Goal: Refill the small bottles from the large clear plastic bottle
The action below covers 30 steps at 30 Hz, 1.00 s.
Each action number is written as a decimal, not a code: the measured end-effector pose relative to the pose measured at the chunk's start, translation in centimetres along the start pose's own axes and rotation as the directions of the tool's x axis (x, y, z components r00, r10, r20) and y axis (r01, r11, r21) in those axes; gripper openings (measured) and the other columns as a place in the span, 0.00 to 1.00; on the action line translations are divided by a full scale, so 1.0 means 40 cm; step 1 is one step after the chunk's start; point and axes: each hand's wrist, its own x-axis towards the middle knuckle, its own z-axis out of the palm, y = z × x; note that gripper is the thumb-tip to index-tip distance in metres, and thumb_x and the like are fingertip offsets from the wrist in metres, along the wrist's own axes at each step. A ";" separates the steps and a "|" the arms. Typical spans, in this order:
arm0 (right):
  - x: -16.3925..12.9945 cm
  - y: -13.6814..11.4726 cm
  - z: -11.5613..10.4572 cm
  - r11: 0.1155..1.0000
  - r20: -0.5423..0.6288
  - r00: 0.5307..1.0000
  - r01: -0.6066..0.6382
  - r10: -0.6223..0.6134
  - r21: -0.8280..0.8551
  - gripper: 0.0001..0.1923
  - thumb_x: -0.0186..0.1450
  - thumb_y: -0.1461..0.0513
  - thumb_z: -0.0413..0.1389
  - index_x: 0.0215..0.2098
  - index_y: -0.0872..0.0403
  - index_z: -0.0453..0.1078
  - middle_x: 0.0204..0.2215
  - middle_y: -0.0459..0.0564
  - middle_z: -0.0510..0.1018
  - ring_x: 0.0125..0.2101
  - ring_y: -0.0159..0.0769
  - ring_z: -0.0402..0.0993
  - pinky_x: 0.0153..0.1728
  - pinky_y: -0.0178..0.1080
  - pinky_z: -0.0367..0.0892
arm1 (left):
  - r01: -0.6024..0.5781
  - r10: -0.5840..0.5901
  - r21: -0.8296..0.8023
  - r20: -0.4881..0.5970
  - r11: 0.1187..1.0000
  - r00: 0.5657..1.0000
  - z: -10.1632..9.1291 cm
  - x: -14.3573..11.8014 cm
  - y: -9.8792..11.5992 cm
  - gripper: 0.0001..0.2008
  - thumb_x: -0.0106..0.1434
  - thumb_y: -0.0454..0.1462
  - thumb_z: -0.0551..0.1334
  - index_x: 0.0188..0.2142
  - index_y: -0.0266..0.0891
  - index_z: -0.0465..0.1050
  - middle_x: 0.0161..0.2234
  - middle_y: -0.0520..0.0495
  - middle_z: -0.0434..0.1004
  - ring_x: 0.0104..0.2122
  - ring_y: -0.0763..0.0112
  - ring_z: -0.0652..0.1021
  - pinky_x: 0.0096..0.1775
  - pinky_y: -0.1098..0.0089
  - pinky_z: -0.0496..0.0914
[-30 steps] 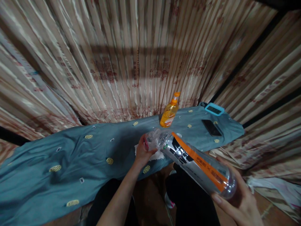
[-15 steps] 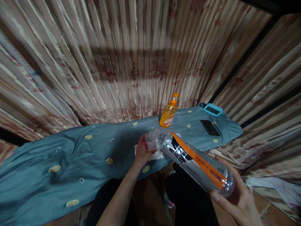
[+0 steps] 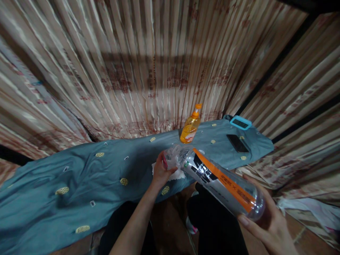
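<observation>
My right hand [image 3: 269, 223] is wrapped round the base of a large clear plastic bottle [image 3: 221, 186] with a silver and orange label. The bottle is tilted, its neck pointing left and resting at or just over the rim of a small clear cup [image 3: 169, 156]. My left hand [image 3: 159, 174] has its fingers closed round that cup, which shows a pink patch on its side. Whether liquid is flowing between them I cannot tell. Beneath the cup, a white paper napkin [image 3: 180, 175] lies on the cloth, partly hidden by my left hand.
A pump bottle of orange liquid [image 3: 190, 131] stands behind the cup on a blue-green cloth [image 3: 140, 159]. To the right lie a black phone [image 3: 237, 143] and a blue-framed digital clock [image 3: 240, 123]. A pleated curtain [image 3: 148, 71] hangs close behind.
The view has shifted very slightly. Both hands, the bottle and the cup keep nearly the same pose.
</observation>
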 end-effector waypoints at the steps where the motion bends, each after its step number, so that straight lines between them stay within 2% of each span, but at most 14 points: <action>1: 0.001 0.000 -0.002 1.000 0.018 1.000 0.006 -0.005 -0.014 0.41 0.56 0.49 0.69 0.64 0.48 0.65 0.59 0.53 0.77 0.57 0.51 0.76 0.52 0.41 0.77 | 0.000 0.000 0.002 -0.002 1.000 1.000 0.000 0.000 -0.001 0.42 0.38 0.31 0.76 0.55 0.40 0.68 0.53 0.42 0.79 0.55 0.52 0.78 0.62 0.51 0.67; 3: 0.003 0.004 -0.005 0.999 0.036 0.999 0.021 -0.019 -0.038 0.41 0.57 0.49 0.69 0.65 0.49 0.64 0.60 0.54 0.76 0.57 0.52 0.76 0.52 0.42 0.77 | 0.001 -0.001 0.002 -0.005 1.000 1.000 0.000 -0.001 -0.003 0.42 0.38 0.31 0.76 0.55 0.41 0.69 0.53 0.43 0.79 0.54 0.52 0.78 0.62 0.51 0.67; 9: 0.000 0.025 0.001 0.996 -0.012 0.998 0.067 -0.068 -0.058 0.41 0.57 0.48 0.68 0.65 0.49 0.66 0.58 0.54 0.78 0.56 0.52 0.78 0.51 0.41 0.78 | 0.005 -0.006 -0.028 -0.003 1.000 1.000 0.003 -0.002 -0.003 0.42 0.38 0.31 0.76 0.55 0.41 0.68 0.52 0.43 0.79 0.54 0.54 0.79 0.61 0.52 0.67; 15: -0.001 0.010 -0.005 0.998 0.054 0.998 0.038 -0.035 -0.048 0.42 0.57 0.50 0.69 0.67 0.49 0.62 0.60 0.54 0.76 0.57 0.51 0.77 0.52 0.41 0.77 | 0.018 -0.019 -0.005 -0.003 1.000 1.000 0.000 0.001 -0.007 0.43 0.38 0.33 0.77 0.55 0.39 0.68 0.54 0.40 0.78 0.55 0.51 0.77 0.62 0.51 0.66; 18: -0.001 -0.001 -0.009 0.999 0.046 0.999 0.012 -0.010 -0.051 0.41 0.59 0.49 0.68 0.66 0.49 0.62 0.60 0.54 0.76 0.58 0.52 0.76 0.53 0.41 0.77 | 0.015 -0.015 0.009 0.000 1.000 1.000 -0.002 0.002 -0.009 0.42 0.38 0.34 0.77 0.55 0.39 0.68 0.53 0.41 0.78 0.54 0.52 0.78 0.61 0.52 0.68; 23: 0.004 -0.004 -0.020 0.994 0.097 0.993 0.077 -0.069 -0.080 0.41 0.58 0.51 0.69 0.66 0.49 0.62 0.61 0.54 0.76 0.57 0.50 0.77 0.52 0.39 0.77 | -0.013 0.013 0.000 0.010 1.000 1.000 0.000 0.000 -0.007 0.41 0.39 0.34 0.77 0.54 0.41 0.68 0.51 0.44 0.80 0.53 0.53 0.79 0.59 0.53 0.69; 30: 0.005 -0.001 -0.011 0.999 0.064 0.997 0.033 -0.032 -0.027 0.41 0.57 0.51 0.70 0.65 0.48 0.64 0.58 0.52 0.79 0.54 0.48 0.80 0.50 0.37 0.78 | 0.006 -0.006 0.003 -0.002 1.000 1.000 0.004 -0.001 -0.002 0.42 0.38 0.32 0.77 0.55 0.40 0.68 0.52 0.43 0.79 0.52 0.53 0.79 0.59 0.53 0.69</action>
